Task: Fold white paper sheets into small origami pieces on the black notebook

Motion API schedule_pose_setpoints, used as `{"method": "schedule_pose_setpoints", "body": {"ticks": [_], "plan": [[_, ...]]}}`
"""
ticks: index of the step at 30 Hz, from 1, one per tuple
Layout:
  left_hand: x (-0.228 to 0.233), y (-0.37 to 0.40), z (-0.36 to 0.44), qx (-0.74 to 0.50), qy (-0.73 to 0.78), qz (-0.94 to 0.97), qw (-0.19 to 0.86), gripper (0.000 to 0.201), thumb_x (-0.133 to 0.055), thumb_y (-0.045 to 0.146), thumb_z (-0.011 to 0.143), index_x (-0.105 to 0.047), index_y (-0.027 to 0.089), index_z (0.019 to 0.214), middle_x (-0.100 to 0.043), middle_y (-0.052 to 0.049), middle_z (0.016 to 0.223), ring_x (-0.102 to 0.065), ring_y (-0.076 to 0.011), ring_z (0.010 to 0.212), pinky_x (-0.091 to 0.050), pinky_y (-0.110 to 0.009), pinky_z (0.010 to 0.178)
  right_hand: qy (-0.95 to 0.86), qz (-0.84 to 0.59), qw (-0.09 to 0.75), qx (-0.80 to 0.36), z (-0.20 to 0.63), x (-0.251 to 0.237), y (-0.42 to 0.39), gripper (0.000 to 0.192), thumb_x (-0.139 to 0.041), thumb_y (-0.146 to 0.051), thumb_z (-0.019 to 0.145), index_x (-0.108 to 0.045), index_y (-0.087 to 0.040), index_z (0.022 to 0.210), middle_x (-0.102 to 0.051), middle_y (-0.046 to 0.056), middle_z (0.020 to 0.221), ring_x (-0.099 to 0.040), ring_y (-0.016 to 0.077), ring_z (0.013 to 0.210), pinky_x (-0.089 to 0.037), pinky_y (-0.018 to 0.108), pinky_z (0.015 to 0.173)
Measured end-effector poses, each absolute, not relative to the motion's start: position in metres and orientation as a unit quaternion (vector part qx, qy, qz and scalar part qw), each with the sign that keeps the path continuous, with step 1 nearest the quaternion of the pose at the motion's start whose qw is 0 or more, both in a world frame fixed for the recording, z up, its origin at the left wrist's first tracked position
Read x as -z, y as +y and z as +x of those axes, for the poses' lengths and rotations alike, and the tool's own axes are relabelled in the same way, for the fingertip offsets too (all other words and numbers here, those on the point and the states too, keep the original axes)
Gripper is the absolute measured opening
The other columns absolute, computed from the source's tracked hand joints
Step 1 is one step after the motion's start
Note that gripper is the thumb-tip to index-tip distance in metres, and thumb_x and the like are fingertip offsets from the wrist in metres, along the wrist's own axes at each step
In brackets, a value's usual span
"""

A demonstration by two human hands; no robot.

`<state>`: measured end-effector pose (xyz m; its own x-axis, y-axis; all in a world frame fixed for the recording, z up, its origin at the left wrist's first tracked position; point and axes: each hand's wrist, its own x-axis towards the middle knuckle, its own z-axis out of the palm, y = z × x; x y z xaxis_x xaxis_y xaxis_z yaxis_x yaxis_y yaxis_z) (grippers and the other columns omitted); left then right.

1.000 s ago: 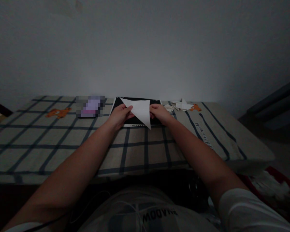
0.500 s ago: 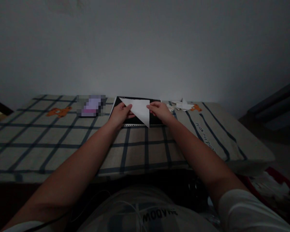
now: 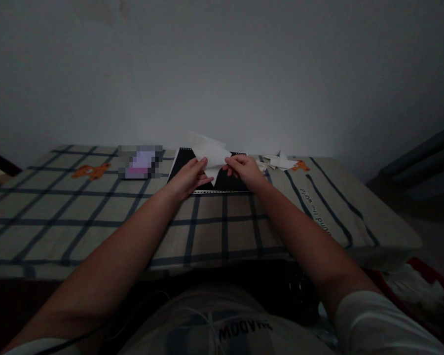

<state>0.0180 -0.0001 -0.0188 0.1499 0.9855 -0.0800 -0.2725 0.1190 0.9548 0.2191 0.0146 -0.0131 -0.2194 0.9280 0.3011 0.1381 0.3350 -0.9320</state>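
Over a black, dot-edged pad (image 3: 231, 182), thin white paper (image 3: 209, 150) tilts, angular and smooth, its folds hard to make out. The left hand (image 3: 188, 178) pinches its lower edge; the right hand (image 3: 245, 170) pinches its right corner. Checked cloth (image 3: 207, 231) lies beneath the pad, pointed white scraps (image 3: 280, 162) to the right.

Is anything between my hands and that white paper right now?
Nothing visible stands between them: your left hand holds the white paper at its left side, your right hand at its right corner. The black pad lies underneath, not in between.
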Motion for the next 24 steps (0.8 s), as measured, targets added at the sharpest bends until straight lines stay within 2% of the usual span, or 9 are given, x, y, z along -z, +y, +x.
{"method": "schedule_pose_setpoints", "body": {"ticks": [2, 4, 8, 11, 13, 18, 24], "plan": [[0.0172, -0.0005, 0.0178, -0.526, 0.395, 0.429, 0.618, 0.027, -0.067, 0.036, 0.095, -0.064, 0.023, 0.118, -0.072, -0.009, 0.126, -0.072, -0.0206, 0.107, -0.060, -0.032, 0.090, -0.667, -0.412, 0.477, -0.398, 0.2181, 0.0127, 0.0132, 0.042, -0.067, -0.060, 0.085, -0.064, -0.020, 0.072, -0.061, -0.002, 0.063, -0.047, 0.0093, 0.052, -0.036, 0.023, 0.050], [0.0161, -0.0009, 0.0177, -0.540, 0.376, 0.433, 0.616, 0.027, -0.067, 0.037, 0.095, -0.064, 0.023, 0.118, -0.069, -0.009, 0.131, -0.069, -0.0209, 0.114, -0.057, -0.034, 0.097, -0.661, -0.414, 0.485, -0.395, 0.2171, 0.0110, 0.0119, 0.042, -0.068, -0.061, 0.084, -0.064, -0.020, 0.075, -0.062, -0.002, 0.065, -0.047, 0.0092, 0.052, -0.039, 0.023, 0.051], [0.0182, -0.0003, 0.0187, -0.537, 0.352, 0.434, 0.632, 0.031, -0.065, 0.042, 0.095, -0.063, 0.024, 0.120, -0.068, -0.009, 0.133, -0.069, -0.0221, 0.116, -0.055, -0.038, 0.102, -0.636, -0.392, 0.506, -0.431, 0.2138, 0.0080, 0.0118, 0.042, -0.069, -0.063, 0.083, -0.062, -0.021, 0.082, -0.070, 0.002, 0.080, -0.061, 0.0113, 0.065, -0.048, 0.023, 0.059], [0.0227, 0.0004, 0.0205, -0.511, 0.360, 0.437, 0.646, 0.030, -0.067, 0.041, 0.095, -0.065, 0.023, 0.119, -0.070, -0.010, 0.130, -0.069, -0.0226, 0.115, -0.055, -0.038, 0.101, -0.611, -0.383, 0.528, -0.448, 0.2114, 0.0087, 0.0150, 0.041, -0.068, -0.063, 0.085, -0.057, -0.023, 0.083, -0.066, 0.001, 0.082, -0.070, 0.0152, 0.081, -0.052, 0.024, 0.064], [0.0245, -0.0001, 0.0215, -0.499, 0.377, 0.447, 0.639, 0.027, -0.070, 0.036, 0.093, -0.067, 0.021, 0.115, -0.071, -0.011, 0.128, -0.069, -0.0228, 0.116, -0.054, -0.038, 0.102, -0.598, -0.388, 0.550, -0.436, 0.2112, 0.0092, 0.0174, 0.040, -0.066, -0.061, 0.086, -0.054, -0.024, 0.084, -0.063, 0.001, 0.082, -0.071, 0.0161, 0.084, -0.054, 0.025, 0.067], [0.0206, -0.0032, 0.0207, -0.512, 0.400, 0.462, 0.604, 0.040, -0.078, 0.031, 0.086, -0.065, 0.023, 0.124, -0.067, -0.012, 0.135, -0.065, -0.0252, 0.123, -0.052, -0.042, 0.106, -0.603, -0.414, 0.582, -0.356, 0.2159, 0.0059, 0.0170, 0.033, -0.062, -0.057, 0.090, -0.057, -0.024, 0.087, -0.064, 0.003, 0.087, -0.068, 0.0178, 0.089, -0.053, 0.029, 0.076], [0.0231, -0.0002, 0.0203, -0.522, 0.367, 0.446, 0.627, 0.038, -0.072, 0.044, 0.092, -0.065, 0.018, 0.119, -0.065, -0.018, 0.137, -0.065, -0.0286, 0.124, -0.053, -0.044, 0.105, -0.674, -0.411, 0.522, -0.322, 0.2177, 0.0076, 0.0126, 0.025, -0.063, -0.044, 0.087, -0.059, -0.022, 0.076, -0.058, 0.000, 0.075, -0.057, 0.0166, 0.077, -0.045, 0.030, 0.075]]}}
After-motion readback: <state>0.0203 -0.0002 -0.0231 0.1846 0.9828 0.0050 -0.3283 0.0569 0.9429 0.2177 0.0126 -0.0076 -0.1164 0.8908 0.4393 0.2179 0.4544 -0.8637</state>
